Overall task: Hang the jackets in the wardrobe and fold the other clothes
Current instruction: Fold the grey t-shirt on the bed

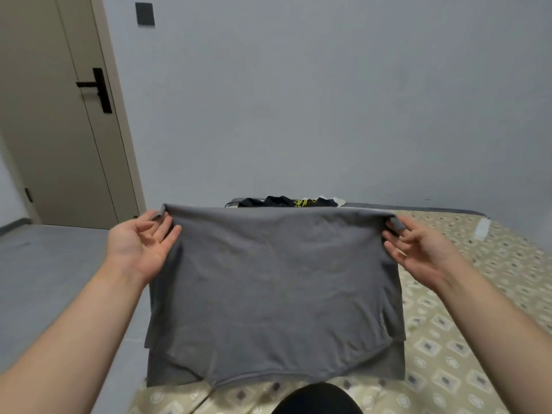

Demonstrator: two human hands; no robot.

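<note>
A grey T-shirt (274,282) hangs doubled over in front of me above the bed, its lower hem reaching down near the mattress. My left hand (140,246) pinches the shirt's top left corner between thumb and fingers, palm facing me. My right hand (418,249) pinches the top right corner the same way. The top edge is stretched straight between both hands. Behind the shirt, at the far end of the bed, lies a black garment with yellow print (289,201), mostly hidden.
The bed (466,339) has a beige patterned sheet and fills the lower right. A white object (482,230) lies near its far right edge. A closed door (59,115) with a black handle stands at left, grey floor (44,279) below. A dark object (316,398) sits at the bottom edge.
</note>
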